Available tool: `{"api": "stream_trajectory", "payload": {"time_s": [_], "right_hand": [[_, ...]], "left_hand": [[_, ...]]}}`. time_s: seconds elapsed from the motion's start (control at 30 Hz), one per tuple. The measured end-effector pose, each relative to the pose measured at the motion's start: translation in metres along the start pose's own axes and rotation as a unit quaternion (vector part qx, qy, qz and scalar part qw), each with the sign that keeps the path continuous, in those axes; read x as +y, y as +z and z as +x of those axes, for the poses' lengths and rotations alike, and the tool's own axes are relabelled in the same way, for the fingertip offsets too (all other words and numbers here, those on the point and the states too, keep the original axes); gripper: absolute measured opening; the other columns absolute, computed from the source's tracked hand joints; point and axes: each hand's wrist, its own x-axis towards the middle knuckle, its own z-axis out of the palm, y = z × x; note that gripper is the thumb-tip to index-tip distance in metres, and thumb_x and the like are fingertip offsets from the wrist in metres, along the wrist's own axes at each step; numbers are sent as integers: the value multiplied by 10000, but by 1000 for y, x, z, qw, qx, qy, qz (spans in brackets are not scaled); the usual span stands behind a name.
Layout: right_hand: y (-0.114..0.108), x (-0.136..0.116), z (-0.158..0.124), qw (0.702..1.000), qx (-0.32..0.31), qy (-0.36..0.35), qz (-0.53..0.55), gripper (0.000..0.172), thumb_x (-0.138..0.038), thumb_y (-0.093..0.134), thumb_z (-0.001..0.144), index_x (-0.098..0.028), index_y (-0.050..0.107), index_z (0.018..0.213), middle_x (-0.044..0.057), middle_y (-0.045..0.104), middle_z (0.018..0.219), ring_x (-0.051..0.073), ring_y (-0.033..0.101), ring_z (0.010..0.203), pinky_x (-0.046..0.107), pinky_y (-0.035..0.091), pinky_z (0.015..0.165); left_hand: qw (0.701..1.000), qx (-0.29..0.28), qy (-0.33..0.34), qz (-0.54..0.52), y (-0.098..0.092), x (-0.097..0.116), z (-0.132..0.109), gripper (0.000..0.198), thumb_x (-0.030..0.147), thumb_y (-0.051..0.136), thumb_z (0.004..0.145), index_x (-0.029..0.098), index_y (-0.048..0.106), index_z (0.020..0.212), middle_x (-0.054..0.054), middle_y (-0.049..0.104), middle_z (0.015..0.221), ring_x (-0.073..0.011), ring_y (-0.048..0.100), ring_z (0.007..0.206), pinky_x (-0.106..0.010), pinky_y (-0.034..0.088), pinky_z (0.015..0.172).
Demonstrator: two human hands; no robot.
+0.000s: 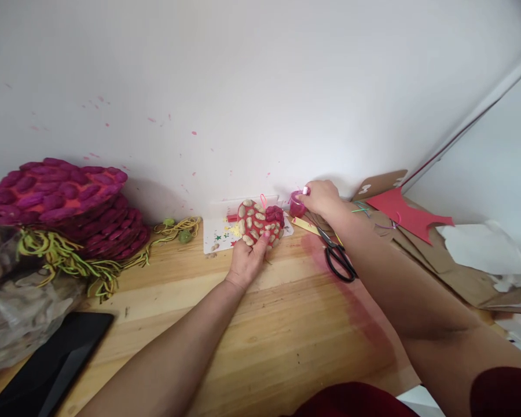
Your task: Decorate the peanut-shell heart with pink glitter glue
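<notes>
**A:** How's the left hand [246, 262] sitting?

**B:** Pretty relaxed. The left forearm [173, 347] slants up from the near edge across the bench [260, 353], palm mostly hidden. Its fingers are clamped on a peanut-covered red disc [250, 225], thumb [261, 243] flat on the front, the others tucked behind where I can't see them. So the disc is right in the fingers, tilted up, with a magenta patch [275, 216] on the side toward the right hand [323, 198].

**A:** And that right one?

**B:** Right forearm [395, 272] comes in long and diagonal, back of the hand up. Fingers are pinched together on something with a white end [305, 190], can't tell what exactly. The cup of pink paint [295, 204] is just left of those fingertips.

**A:** Anything else near the fingers?

**B:** Black-handled scissors [335, 245] lie closer to the body than the right fingers, beside the forearm. A star-speckled white sheet [212, 234] is behind the left ones, and a stack of magenta discs [56, 194] sits well off to their left.
</notes>
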Motion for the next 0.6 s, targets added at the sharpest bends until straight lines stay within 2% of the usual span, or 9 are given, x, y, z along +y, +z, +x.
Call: {"api": "stream_trajectory", "payload": {"time_s": [0.27,0.33,0.4,0.43,0.5,0.57,0.6], "right_hand": [[-3,2,-7,999,27,31,22,349,-480,583,914,-199,773,992,156,771,1042,334,657,1058,386,442,806],[-2,6,-11,998,35,34,44,325,-474,595,906,-199,764,949,141,771,993,315,662,1002,377,437,795],[-2,12,-18,991,80,39,104,301,-456,594,910,-196,744,909,119,765,923,283,663,906,360,435,760],[-2,16,-22,980,122,43,150,292,-450,587,917,-196,731,900,103,756,883,264,658,851,352,436,738],[-4,21,-34,940,213,50,261,271,-445,588,923,-199,700,897,70,726,800,229,640,752,339,446,694],[-8,20,-49,886,260,42,381,249,-446,602,925,-208,673,912,35,691,729,203,631,684,328,467,658],[-10,18,-59,861,262,27,436,248,-456,601,933,-215,663,927,23,683,718,192,634,671,322,480,648]], "left_hand": [[1000,-5,4,-20,0,2,1,418,506,618,938,196,754,1182,-84,742,1286,-272,642,1273,-443,397,1192],[1000,-6,6,-17,0,1,1,416,503,610,945,197,752,1188,-81,742,1288,-271,639,1277,-446,394,1193],[1000,-6,6,-16,0,2,1,412,500,605,949,197,752,1187,-81,741,1289,-274,637,1277,-452,394,1192],[1000,-8,6,-17,0,2,1,411,501,605,950,197,754,1184,-81,742,1286,-276,640,1274,-455,397,1190],[1000,-12,6,-20,0,4,0,415,506,609,946,197,755,1182,-83,742,1285,-279,642,1271,-460,398,1191],[1000,-17,7,-20,0,6,0,423,516,618,937,199,758,1181,-87,742,1285,-284,641,1275,-465,394,1195],[1000,-22,8,-18,1,6,0,426,518,620,936,202,757,1187,-87,739,1292,-285,636,1284,-467,390,1200]]}}
